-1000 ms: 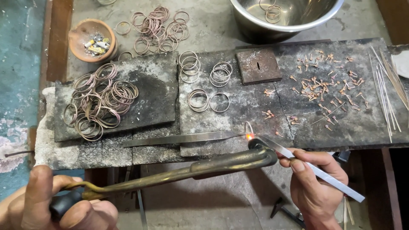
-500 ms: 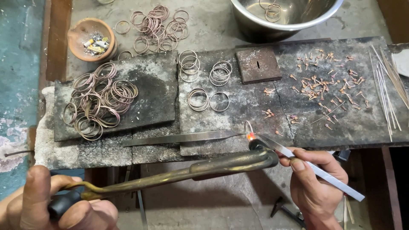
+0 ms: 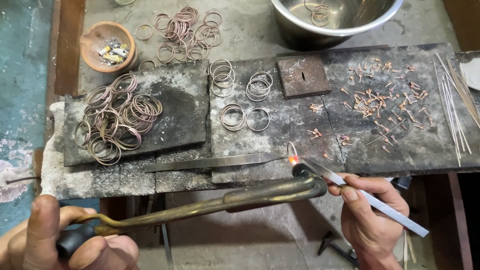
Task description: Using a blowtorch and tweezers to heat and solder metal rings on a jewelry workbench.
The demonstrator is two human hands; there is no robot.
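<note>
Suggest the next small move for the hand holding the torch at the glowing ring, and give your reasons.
Probably keep the torch steady in the left hand a moment longer. Its tip sits at the small ring, which glows orange at one spot, while the right hand grips it with tweezers on the charred block.

The near edge of the dark stone slab is crossed by a long brass torch, gripped at its handle by the left hand, and by flat steel tweezers pinched in the right hand. Passage along that edge is also barred by a long flat blade lying there. The left of the slab is taken up by a heap of wire rings. The right is strewn with small copper pieces and edged by thin rods. Bare surface is left around a square metal block at mid-slab. Farther back, reach is hindered by a steel bowl and a clay dish.
</note>
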